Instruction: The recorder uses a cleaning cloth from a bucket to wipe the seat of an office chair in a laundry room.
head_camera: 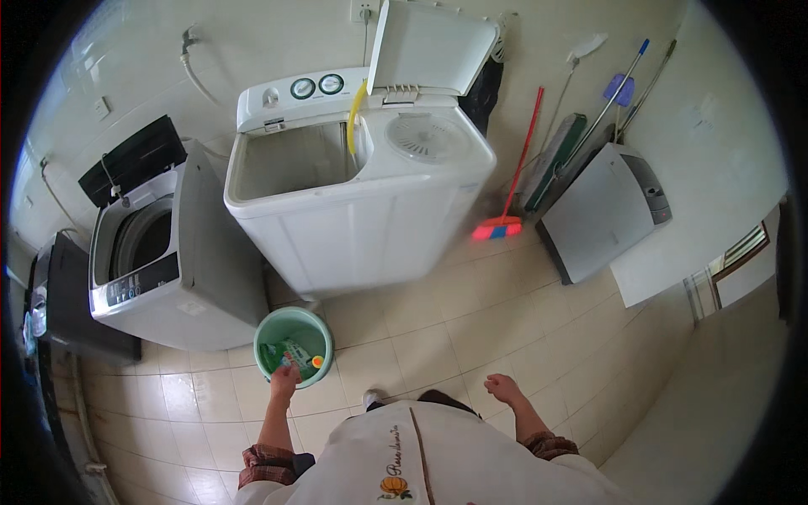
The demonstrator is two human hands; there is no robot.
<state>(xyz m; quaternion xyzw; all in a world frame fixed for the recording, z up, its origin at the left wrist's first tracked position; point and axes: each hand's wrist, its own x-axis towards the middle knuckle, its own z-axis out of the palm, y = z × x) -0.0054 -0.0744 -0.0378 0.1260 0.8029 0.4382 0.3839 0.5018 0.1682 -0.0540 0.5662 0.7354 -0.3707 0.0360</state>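
My left hand [286,380] is at the near rim of a pale green plastic bucket [261,325] on the tiled floor; its fingers are bent, and whether they grip anything cannot be made out. Inside the bucket lie a green-and-white plastic package [297,358] and something with an orange and yellow round cap [317,362]. My right hand [503,387] hangs over the floor at the right, fingers curled, touching nothing visible. Ahead stands a white twin-tub washing machine [366,233] with its lid raised over the right side and a yellow hose [355,120] hanging into the uncovered left tub.
Left of it is a grey top-loading washer [214,252] with its dark lid up, then a black appliance [76,303]. At the right, a red-handled broom [524,151], mops [558,158] and a grey cabinet-like appliance [600,208] stand by the wall.
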